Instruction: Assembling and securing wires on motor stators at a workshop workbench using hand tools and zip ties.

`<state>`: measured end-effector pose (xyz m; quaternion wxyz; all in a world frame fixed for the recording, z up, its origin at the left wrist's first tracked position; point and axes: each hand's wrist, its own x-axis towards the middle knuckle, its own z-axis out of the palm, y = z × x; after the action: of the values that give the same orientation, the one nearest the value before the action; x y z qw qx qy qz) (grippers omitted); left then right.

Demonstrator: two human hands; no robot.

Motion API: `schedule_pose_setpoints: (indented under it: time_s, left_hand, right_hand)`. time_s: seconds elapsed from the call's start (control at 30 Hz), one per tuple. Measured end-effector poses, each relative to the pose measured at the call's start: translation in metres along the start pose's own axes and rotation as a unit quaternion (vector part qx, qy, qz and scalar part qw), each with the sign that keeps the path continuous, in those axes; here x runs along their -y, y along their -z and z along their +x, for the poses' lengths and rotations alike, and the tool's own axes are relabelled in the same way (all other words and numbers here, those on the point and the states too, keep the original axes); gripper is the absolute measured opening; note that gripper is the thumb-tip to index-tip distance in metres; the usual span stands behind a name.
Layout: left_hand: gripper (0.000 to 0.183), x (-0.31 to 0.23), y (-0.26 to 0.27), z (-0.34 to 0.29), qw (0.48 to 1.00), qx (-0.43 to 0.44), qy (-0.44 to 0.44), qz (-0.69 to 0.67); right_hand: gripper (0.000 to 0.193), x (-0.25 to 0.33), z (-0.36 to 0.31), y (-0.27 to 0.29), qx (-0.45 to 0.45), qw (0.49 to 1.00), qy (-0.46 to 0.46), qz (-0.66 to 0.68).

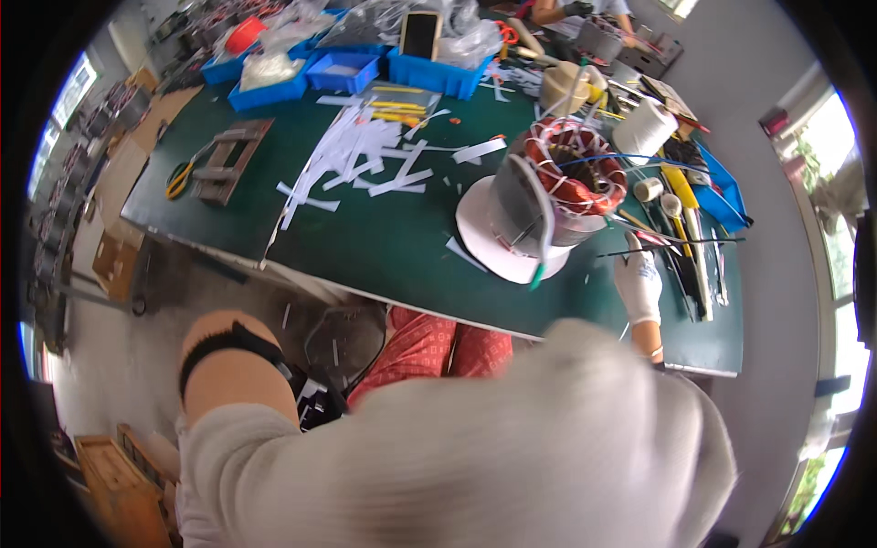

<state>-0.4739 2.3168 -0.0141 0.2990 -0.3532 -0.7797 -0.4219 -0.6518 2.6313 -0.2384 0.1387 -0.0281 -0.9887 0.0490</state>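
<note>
Copper-wound stator [554, 190], just left of gloved right hand [639, 281], grasp unclear

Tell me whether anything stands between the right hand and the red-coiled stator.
Nothing large visibly does: green tabletop shows between the gloved right hand and the stator. Only a thin dark rod crosses at the fingertips, its left end poking into that gap; whether the hand grips it is unclear.

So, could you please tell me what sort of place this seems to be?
It looks like a workshop, probably for winding electric motors: a cylindrical core with laced copper-coloured coils stands on the green workbench, with hand tools to its right and cut white strips to its left.
</note>
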Motion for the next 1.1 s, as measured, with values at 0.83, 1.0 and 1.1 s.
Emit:
schedule_pose_setpoints:
  time_s: [0.83, 1.0, 1.1]
  left_hand:
    - [0.025, 0.428, 0.014, 0.216, 0.971, -0.015, -0.089, 0.221]
    - [0.031, 0.546, -0.044, 0.274, 0.826, 0.329, 0.082, 0.451]
    - [0.039, 0.641, 0.003, 0.276, 0.776, 0.252, 0.302, 0.494]
  right_hand:
    - [0.008, 0.066, -0.102, -0.013, -0.157, 0.981, -0.025, 0.112]
    - [0.009, 0.068, -0.101, -0.007, -0.138, 0.981, -0.072, 0.113]
    - [0.009, 0.069, -0.101, -0.008, -0.111, 0.982, -0.071, 0.135]
